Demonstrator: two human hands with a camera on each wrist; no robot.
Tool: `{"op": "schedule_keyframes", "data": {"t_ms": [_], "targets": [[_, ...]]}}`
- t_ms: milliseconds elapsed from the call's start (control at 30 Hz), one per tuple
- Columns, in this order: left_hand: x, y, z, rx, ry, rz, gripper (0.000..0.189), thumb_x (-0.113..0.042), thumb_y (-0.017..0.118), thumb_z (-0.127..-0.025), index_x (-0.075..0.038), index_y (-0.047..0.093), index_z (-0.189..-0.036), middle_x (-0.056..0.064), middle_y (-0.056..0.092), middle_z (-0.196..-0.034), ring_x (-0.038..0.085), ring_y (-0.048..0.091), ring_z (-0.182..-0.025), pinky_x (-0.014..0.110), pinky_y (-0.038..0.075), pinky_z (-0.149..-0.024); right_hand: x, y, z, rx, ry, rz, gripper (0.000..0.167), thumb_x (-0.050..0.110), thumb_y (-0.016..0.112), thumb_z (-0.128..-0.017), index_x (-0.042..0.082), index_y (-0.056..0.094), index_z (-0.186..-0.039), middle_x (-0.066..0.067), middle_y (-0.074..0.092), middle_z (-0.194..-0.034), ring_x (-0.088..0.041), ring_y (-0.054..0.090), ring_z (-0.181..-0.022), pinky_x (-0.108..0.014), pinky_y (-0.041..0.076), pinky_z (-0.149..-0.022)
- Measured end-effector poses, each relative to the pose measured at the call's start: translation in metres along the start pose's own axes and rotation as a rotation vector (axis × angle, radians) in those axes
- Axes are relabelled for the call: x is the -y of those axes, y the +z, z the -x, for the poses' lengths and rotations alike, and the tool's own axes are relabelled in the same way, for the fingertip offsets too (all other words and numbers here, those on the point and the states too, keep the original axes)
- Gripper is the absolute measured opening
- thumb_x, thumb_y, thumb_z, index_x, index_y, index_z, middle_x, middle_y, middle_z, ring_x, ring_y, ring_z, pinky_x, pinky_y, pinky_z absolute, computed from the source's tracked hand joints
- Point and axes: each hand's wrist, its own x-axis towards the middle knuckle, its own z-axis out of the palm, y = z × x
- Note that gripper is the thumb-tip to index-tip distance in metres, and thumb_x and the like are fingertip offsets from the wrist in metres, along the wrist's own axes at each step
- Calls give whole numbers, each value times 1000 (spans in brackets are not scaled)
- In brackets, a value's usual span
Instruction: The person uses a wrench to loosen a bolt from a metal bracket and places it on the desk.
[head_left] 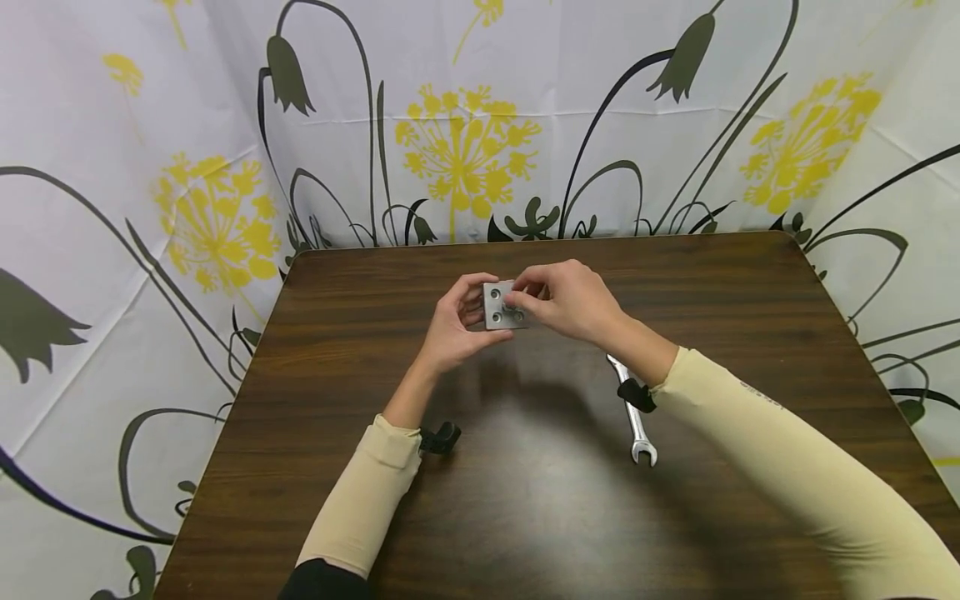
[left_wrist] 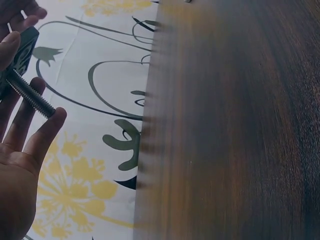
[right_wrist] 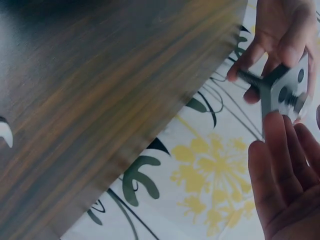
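My left hand [head_left: 453, 325] holds a small square metal plate [head_left: 497, 306] up above the far part of the table, its thumb at the lower edge. Several round holes show in the plate's face. A bolt [left_wrist: 32, 95] runs through it, with the threaded shank sticking out behind; a left fingertip sits at the shank's end. From the front, my right hand [head_left: 573, 300] pinches the bolt's head with thumb and forefinger. In the right wrist view, that head [right_wrist: 301, 102] stands a little off the plate's face, with right fingertips against the plate's edge.
An open-ended wrench [head_left: 637, 429] lies on the dark wood table [head_left: 525, 517], partly covered by the right wrist and its black camera mount [head_left: 636, 394]. Another black mount [head_left: 440, 437] sits at the left wrist. A flower-patterned curtain [head_left: 555, 150] hangs behind the table.
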Motion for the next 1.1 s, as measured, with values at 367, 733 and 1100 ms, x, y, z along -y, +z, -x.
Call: {"op": "schedule_keyframes", "data": {"t_ms": [367,733,1100], "targets": [[2,4,-3,22,-6,-13,72,19,80,-67,4,49,-130,21,62,-125,25,65,-103,55,52,-85,7,3,-1,-5,3,82,16,33,73,-89,18,75,-92,10,65,-71,-8,57,-63,-30,45,-55],[-14,7,-4,21,-6,-2,70,20,80,-67,9,48,-128,25,63,-120,24,66,-100,55,52,-86,13,-2,2,5,-126,259,19,30,77,-86,20,76,-102,9,67,-85,-8,62,-74,-32,49,-58],[-17,7,-3,20,-9,-7,69,19,79,-68,9,47,-128,24,62,-124,24,65,-102,44,54,-88,15,0,1,11,-105,258,18,32,75,-88,20,76,-101,9,67,-80,-10,59,-69,-33,47,-55]]}}
